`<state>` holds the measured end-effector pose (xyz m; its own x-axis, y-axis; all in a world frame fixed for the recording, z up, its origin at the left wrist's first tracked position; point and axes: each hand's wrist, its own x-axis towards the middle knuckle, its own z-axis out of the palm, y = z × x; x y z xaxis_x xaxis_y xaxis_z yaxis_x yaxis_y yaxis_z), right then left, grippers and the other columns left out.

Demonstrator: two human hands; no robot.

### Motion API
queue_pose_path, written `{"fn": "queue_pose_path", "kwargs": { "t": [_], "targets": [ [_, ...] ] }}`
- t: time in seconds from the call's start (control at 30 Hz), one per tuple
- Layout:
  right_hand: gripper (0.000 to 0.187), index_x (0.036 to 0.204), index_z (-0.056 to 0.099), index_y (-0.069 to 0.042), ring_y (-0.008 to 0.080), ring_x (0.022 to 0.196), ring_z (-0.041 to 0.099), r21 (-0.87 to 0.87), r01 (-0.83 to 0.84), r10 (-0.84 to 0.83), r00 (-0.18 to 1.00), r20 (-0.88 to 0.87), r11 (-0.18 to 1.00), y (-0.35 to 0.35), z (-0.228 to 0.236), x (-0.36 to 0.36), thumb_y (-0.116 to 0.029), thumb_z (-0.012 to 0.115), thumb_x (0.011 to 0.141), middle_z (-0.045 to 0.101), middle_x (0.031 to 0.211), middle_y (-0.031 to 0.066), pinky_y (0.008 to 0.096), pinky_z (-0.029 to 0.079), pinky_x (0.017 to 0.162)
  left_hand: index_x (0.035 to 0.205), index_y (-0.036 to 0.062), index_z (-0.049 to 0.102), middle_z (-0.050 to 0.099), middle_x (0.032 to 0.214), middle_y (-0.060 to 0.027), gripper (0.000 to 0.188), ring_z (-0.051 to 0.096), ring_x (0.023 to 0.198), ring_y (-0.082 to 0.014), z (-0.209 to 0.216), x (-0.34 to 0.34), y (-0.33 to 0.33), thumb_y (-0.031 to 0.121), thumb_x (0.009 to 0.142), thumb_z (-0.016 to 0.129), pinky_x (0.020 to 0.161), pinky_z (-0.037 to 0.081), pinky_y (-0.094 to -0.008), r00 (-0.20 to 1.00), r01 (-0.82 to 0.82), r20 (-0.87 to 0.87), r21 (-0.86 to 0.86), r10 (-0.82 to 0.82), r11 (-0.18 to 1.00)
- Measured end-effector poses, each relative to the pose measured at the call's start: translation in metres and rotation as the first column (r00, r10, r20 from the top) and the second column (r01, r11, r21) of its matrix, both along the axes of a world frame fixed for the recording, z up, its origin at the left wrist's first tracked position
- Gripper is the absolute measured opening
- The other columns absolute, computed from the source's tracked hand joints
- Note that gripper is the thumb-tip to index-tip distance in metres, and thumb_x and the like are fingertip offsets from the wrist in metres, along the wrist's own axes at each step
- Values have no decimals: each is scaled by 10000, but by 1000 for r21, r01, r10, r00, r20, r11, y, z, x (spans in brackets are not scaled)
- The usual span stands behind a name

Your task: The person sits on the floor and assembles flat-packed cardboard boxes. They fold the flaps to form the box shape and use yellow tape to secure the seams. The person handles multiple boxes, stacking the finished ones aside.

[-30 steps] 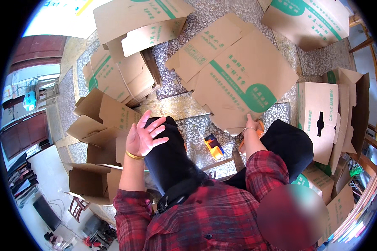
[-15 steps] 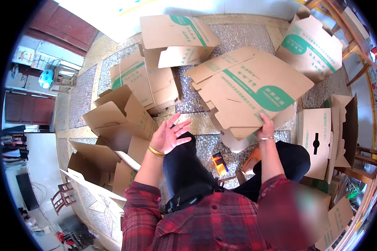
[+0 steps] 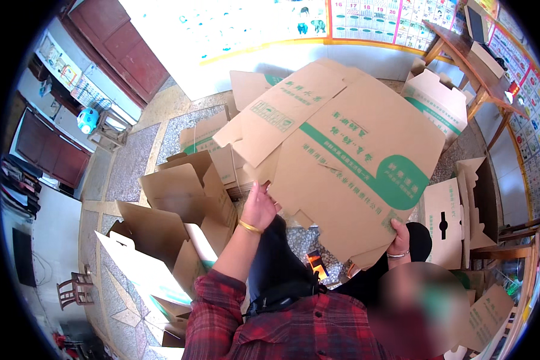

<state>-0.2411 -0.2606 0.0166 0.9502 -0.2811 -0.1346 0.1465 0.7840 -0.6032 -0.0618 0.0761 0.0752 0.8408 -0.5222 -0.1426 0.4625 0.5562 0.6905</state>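
Just beyond R hand & L hand, cardbd blank is partly hiding tied bundle fwd of L hand. R hand's clamping blank's near corner, thumb on top, fingers hidden beneath, forearm blurred. L hand's curling at L edge, grip unclear.

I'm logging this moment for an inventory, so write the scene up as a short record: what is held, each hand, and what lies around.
Held: flattened cardboard carton, brown with green printing, printed face toward the camera
Right hand: grips its near right corner, thumb on top
Left hand: at its left edge; firmness of grip unclear
Left side: open cardboard boxes
Right side: upright carton with a dark cutout
On floor: small orange-and-dark object
Far side: colourful wall charts
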Motion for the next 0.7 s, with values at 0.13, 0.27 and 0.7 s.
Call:
{"fn": "queue_pose_path", "kwargs": {
  "t": [0.13,0.27,0.7],
  "targets": [
    [524,1290,433,7,277,1105,562,62,-120,120,993,17,991,4,5,-3,-115,598,808,550,1238,135,402,470,935,1374,82,370,425,1379,-117,613,417,1258,-301,36,-11,3,515,939,381,1037,349,-456,948,-206,-248,-8,198,978],
    [515,1285,438,12,282,1103,564,127,-158,157,987,14,979,9,-8,-1,-133,596,816,551,1234,145,404,475,928,1338,80,412,467,1337,-108,517,469,1205,-281,34,-13,24,415,946,451,1013,377,-462,965,-249,-91,-22,246,968],
    [720,1317,427,20,331,1243,423,-997,-63,53,997,-61,43,34,43,22,-283,723,734,452,1323,219,381,352,1024,1297,36,408,519,1252,-96,409,525,1130,-249,83,-42,-17,240,948,465,896,472,-408,898,-429,172,131,406,894]
  ]
}}
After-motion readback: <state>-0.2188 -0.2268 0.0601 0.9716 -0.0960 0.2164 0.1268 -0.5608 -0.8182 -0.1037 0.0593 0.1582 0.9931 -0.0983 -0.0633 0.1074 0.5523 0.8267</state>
